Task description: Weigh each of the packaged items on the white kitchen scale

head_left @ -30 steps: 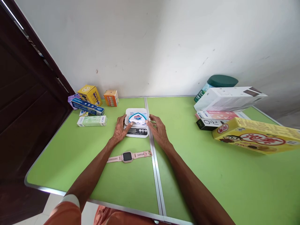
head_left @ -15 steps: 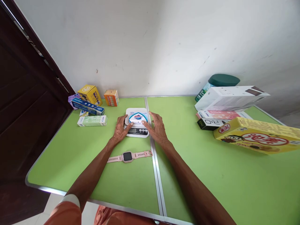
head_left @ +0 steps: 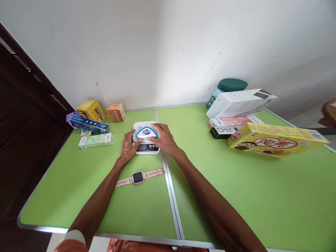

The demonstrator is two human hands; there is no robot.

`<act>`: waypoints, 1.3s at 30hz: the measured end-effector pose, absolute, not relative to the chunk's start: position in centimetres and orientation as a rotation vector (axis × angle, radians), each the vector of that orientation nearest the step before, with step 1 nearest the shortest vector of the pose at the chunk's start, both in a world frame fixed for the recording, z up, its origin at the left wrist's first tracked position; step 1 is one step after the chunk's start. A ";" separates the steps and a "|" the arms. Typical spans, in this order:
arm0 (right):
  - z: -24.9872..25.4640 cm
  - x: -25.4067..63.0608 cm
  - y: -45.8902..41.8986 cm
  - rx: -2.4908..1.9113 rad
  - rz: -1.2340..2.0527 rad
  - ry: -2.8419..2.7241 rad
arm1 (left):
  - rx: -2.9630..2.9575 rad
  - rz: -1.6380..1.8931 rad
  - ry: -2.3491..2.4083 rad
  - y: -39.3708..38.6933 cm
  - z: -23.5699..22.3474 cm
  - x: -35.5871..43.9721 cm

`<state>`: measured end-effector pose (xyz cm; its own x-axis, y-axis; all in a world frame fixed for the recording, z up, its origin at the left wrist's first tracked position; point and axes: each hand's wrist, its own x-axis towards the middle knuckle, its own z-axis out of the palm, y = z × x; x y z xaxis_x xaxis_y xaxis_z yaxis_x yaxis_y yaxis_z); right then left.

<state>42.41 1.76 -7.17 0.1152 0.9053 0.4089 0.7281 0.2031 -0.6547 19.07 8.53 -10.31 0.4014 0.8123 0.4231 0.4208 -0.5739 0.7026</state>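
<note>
A white and blue soap box (head_left: 146, 132) lies on a white kitchen scale (head_left: 148, 152) with a black display strip. My right hand (head_left: 166, 139) has its fingers on the back of the box's right end and its thumb at the front, closed on it. At the scale's left edge is my left hand (head_left: 127, 148), its thumb apart from the fingers and near the box's front left corner. In front of the scale, a pink smartwatch (head_left: 138, 177) lies flat with its strap stretched out.
To the left are a yellow box (head_left: 91, 111), an orange box (head_left: 116, 112), a blue box (head_left: 89, 125) and a pale green box (head_left: 96, 140). On the right stand a green-lidded tub (head_left: 231, 85), a white box (head_left: 238, 103) and a yellow snack box (head_left: 275, 140). Part of another person (head_left: 329, 112) shows at the right edge.
My right hand has moved inward from the scale's right edge and closed on the soap box's right end. My left hand stays beside the scale. The view has shifted right.
</note>
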 end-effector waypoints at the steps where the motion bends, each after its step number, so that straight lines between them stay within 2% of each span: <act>1: -6.9 42.4 1.9 -1.587 0.264 -1.675 | 2.184 1.062 1.044 8.5 -10.3 19.1; 15: -2.7 40.9 0.9 -1.799 0.199 -1.833 | 2.122 1.089 1.091 8.9 -9.1 19.1; 22: -3.8 45.5 -5.6 -1.775 0.168 -1.525 | 2.113 1.030 1.131 8.8 -8.6 19.0; 30: -4.8 53.1 -14.0 -1.832 -0.087 -1.199 | 2.196 1.071 1.113 9.0 -8.6 19.0; 35: -4.7 55.4 -16.0 -1.865 -0.144 -1.068 | 2.386 1.154 0.945 6.8 -6.2 22.4; 39: -4.8 55.3 -16.3 -1.863 -0.135 -1.064 | 2.370 0.893 0.673 3.4 -4.7 28.8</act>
